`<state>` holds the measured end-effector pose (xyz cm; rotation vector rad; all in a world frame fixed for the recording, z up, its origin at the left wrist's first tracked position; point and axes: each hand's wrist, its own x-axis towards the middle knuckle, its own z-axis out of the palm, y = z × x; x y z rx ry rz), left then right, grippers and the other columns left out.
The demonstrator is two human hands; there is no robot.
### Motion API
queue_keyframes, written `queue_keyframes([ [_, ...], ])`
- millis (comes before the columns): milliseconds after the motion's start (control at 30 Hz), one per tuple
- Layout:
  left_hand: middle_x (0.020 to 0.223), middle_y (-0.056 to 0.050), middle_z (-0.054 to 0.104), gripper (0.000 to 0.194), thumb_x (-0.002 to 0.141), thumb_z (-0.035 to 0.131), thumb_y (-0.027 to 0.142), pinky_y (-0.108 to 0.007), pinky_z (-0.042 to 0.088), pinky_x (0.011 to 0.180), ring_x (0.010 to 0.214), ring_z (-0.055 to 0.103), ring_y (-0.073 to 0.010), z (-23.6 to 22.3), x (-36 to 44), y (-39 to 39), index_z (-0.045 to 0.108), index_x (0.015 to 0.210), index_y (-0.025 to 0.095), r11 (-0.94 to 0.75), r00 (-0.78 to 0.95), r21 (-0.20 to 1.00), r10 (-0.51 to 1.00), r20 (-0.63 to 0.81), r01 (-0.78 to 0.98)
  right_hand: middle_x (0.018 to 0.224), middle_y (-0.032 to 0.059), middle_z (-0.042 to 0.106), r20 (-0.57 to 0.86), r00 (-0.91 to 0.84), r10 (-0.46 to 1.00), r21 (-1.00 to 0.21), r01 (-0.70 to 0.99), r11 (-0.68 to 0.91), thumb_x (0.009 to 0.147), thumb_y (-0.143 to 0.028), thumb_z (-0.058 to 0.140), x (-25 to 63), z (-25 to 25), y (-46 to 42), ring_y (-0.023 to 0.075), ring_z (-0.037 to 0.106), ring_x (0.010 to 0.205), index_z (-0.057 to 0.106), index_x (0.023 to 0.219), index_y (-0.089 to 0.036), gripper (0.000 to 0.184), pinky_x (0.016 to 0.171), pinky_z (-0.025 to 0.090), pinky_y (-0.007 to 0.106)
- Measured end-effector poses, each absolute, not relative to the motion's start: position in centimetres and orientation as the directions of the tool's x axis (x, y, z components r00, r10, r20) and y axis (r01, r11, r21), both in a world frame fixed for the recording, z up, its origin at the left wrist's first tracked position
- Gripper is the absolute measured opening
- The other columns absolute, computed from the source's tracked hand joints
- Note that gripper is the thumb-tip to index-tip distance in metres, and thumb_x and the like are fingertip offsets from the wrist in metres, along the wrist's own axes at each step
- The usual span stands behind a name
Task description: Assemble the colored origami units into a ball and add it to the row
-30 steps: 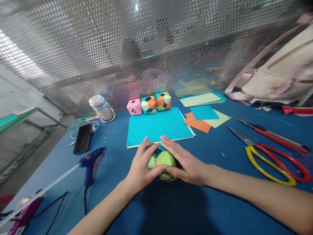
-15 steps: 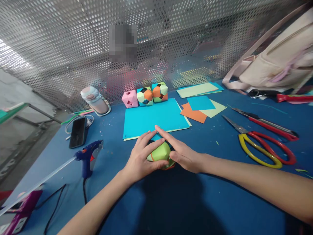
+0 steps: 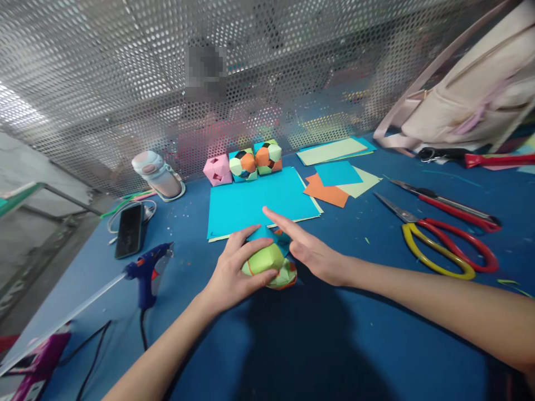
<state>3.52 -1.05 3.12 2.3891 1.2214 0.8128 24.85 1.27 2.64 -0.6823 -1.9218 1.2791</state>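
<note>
A folded paper cube (image 3: pixel 266 259) in light green, blue and orange rests on the blue table near the middle. Around its left side curl the fingers and thumb of my left hand (image 3: pixel 236 267), closed on it. My right hand (image 3: pixel 311 248) is just to the right, fingers stretched out and nothing in it; a small gap shows between its palm and the cube. Beyond both hands lie large blue paper sheets (image 3: pixel 254 203) with pale green ones beneath. Part of the cube is hidden by my left fingers.
Finished paper cubes (image 3: pixel 243 164) stand in a row at the back. Scissors (image 3: pixel 438 239) and a red cutter knife (image 3: pixel 451 206) lie right, near paper squares (image 3: pixel 338 174). A glue gun (image 3: pixel 146 273), phone (image 3: pixel 129 231) and bottle (image 3: pixel 156 174) are left; a bag (image 3: pixel 463 94) sits far right.
My right hand has come away from the cube, opening a gap and showing more of its right side. My left hand keeps its hold and has shifted slightly left with the cube.
</note>
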Motion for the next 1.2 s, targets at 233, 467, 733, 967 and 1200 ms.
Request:
queue_keyframes([
  [233, 0.138, -0.012, 0.050, 0.041, 0.081, 0.067, 0.041, -0.051, 0.044, 0.101, 0.124, 0.051, -0.0318, 3.2, 3.3, -1.1, 0.060, 0.119, 0.027, -0.554, 0.427, 0.570, 0.832, 0.355, 0.606, 0.153, 0.0126, 0.033, 0.062, -0.444, 0.894, -0.905, 0.353, 0.238, 0.086, -0.048, 0.057, 27.2, 2.9, 3.0, 0.0341, 0.035, 0.139, 0.033, 0.147, -0.023, 0.070, 0.109, 0.035, 0.056],
  [467, 0.136, -0.013, 0.051, 0.041, 0.081, 0.068, 0.039, -0.050, 0.045, 0.100, 0.126, 0.050, -0.0321, 3.0, 3.2, -0.8, 0.060, 0.119, 0.027, -0.580, 0.437, 0.562, 0.815, 0.381, 0.590, 0.132, 0.0138, 0.058, 0.049, -0.541, 0.840, -0.786, 0.497, 0.367, 0.082, -0.026, 0.061, 28.3, 2.2, 2.4, 0.0294, 0.060, 0.113, 0.044, 0.139, -0.019, 0.059, 0.092, 0.051, 0.046],
  [733, 0.137, -0.013, 0.052, 0.041, 0.081, 0.069, 0.037, -0.048, 0.046, 0.099, 0.129, 0.048, -0.0331, 2.6, 2.6, -0.7, 0.059, 0.120, 0.027, -0.563, 0.393, 0.610, 0.826, 0.403, 0.557, 0.126, 0.0128, 0.061, 0.135, -0.577, 0.806, -0.780, 0.439, 0.445, 0.083, -0.020, 0.059, 26.7, 1.5, 2.5, 0.0266, 0.061, 0.107, 0.045, 0.137, -0.018, 0.056, 0.088, 0.051, 0.043],
  [967, 0.137, -0.013, 0.053, 0.044, 0.079, 0.068, 0.044, -0.048, 0.045, 0.101, 0.130, 0.047, -0.0333, 1.5, 1.5, -0.5, 0.060, 0.118, 0.026, -0.448, 0.275, 0.712, 0.894, 0.354, 0.541, 0.143, 0.0165, 0.049, 0.136, -0.628, 0.766, -0.802, 0.384, 0.457, 0.080, -0.019, 0.064, 24.9, 1.4, 3.2, 0.0313, 0.048, 0.130, 0.041, 0.140, -0.016, 0.064, 0.102, 0.044, 0.047],
  [1200, 0.136, -0.013, 0.056, 0.050, 0.075, 0.069, 0.052, -0.049, 0.042, 0.104, 0.132, 0.046, -0.0346, 0.6, 1.0, -0.3, 0.062, 0.115, 0.024, -0.332, 0.149, 0.802, 0.943, 0.298, 0.496, 0.141, 0.0177, 0.050, 0.130, -0.609, 0.783, -0.815, 0.384, 0.434, 0.075, -0.025, 0.068, 23.6, 1.6, 3.5, 0.0329, 0.052, 0.126, 0.040, 0.141, -0.014, 0.072, 0.098, 0.047, 0.046],
])
